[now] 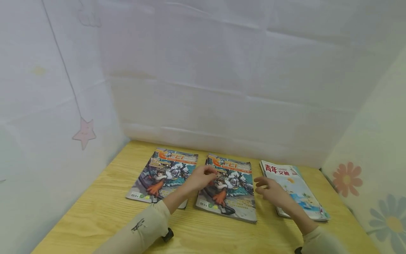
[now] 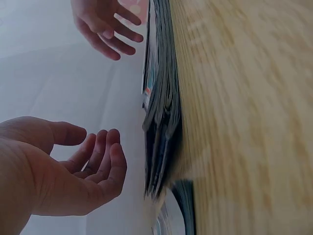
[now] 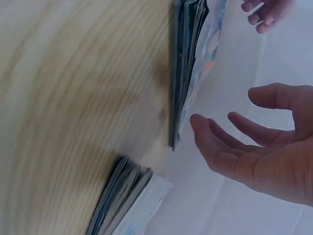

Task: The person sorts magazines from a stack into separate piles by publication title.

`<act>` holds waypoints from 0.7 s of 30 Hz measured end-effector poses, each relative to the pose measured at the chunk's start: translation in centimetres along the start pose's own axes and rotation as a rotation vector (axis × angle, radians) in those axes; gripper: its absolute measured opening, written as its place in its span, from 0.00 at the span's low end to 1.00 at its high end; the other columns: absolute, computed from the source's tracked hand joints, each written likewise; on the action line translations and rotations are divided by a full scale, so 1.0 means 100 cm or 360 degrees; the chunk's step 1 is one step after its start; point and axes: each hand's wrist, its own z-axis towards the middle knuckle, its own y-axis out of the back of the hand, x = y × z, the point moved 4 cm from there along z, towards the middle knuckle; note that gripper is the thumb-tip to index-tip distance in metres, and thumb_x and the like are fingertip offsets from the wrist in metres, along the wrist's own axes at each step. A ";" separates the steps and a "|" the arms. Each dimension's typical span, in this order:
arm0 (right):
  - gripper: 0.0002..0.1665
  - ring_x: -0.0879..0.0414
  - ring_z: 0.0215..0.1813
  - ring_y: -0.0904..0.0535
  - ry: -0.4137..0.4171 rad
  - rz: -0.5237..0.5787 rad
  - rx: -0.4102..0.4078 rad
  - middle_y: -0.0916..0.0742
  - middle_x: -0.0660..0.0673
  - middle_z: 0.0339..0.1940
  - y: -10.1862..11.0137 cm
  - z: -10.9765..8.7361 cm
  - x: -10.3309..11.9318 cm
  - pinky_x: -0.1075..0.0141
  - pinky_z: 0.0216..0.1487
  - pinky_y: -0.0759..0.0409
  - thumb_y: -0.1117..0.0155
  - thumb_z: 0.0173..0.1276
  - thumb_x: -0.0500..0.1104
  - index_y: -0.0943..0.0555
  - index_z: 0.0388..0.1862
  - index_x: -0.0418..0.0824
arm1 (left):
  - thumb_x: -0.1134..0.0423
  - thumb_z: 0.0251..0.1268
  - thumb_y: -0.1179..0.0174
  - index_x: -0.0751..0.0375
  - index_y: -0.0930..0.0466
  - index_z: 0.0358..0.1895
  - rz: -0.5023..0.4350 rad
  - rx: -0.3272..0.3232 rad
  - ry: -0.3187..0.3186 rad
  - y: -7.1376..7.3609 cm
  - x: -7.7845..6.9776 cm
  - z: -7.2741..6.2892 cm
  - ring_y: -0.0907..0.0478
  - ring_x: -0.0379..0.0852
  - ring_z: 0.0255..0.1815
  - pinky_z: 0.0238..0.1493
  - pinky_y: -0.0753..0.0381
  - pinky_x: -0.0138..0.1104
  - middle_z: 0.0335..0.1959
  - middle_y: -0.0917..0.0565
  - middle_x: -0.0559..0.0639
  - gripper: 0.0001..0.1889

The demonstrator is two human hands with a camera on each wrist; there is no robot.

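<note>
Two magazine stacks with the same dark, colourful cover lie side by side: a left stack [image 1: 149, 180] and a middle stack [image 1: 236, 192]. A third stack of magazines [image 1: 301, 190], with a white and blue cover and red title, lies at the right. My left hand [image 1: 200, 178] hovers over the left edge of the middle stack, fingers loosely bent and holding nothing. Between the middle and right stacks, my right hand [image 1: 272, 192] is raised with relaxed fingers, also holding nothing. In the wrist views the left hand [image 2: 73, 166] and right hand [image 3: 264, 142] are apart from the magazines.
The stacks lie on a yellow wood-grain table [image 1: 95, 208]. White cloth [image 1: 203, 81] hangs behind the table and at its sides, with a pink star [image 1: 84, 133] on the left and printed flowers [image 1: 347, 179] on the right.
</note>
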 end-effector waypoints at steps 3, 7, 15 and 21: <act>0.25 0.37 0.59 0.22 0.0008 -0.0053 0.0015 0.23 0.32 0.65 -0.005 -0.001 0.005 0.48 0.50 0.18 0.40 0.78 0.43 0.26 0.69 0.35 | 0.63 0.77 0.44 0.63 0.19 0.56 0.0041 -0.0089 0.0029 0.008 0.005 0.002 0.19 0.60 0.48 0.47 0.19 0.51 0.53 0.18 0.61 0.12; 0.27 0.35 0.62 0.24 0.0026 -0.0124 0.0032 0.24 0.32 0.68 -0.007 0.001 0.010 0.47 0.51 0.19 0.40 0.78 0.49 0.26 0.70 0.36 | 0.63 0.76 0.43 0.61 0.18 0.55 0.0126 -0.0212 0.0079 0.018 0.011 0.005 0.19 0.54 0.46 0.43 0.19 0.45 0.51 0.18 0.59 0.12; 0.31 0.35 0.61 0.23 -0.0030 0.0044 0.0090 0.24 0.29 0.66 0.005 0.011 0.004 0.45 0.53 0.19 0.41 0.79 0.50 0.29 0.72 0.33 | 0.63 0.75 0.45 0.63 0.33 0.74 0.0029 -0.0263 0.0325 0.029 0.031 0.011 0.28 0.45 0.26 0.23 0.28 0.41 0.55 0.21 0.63 0.27; 0.29 0.37 0.54 0.19 -0.0203 0.0221 0.0092 0.18 0.32 0.56 0.008 0.020 -0.014 0.45 0.50 0.17 0.44 0.81 0.45 0.31 0.72 0.28 | 0.62 0.75 0.45 0.67 0.40 0.78 0.0037 -0.0160 0.0430 0.031 0.037 0.017 0.32 0.43 0.19 0.24 0.28 0.41 0.34 0.18 0.66 0.32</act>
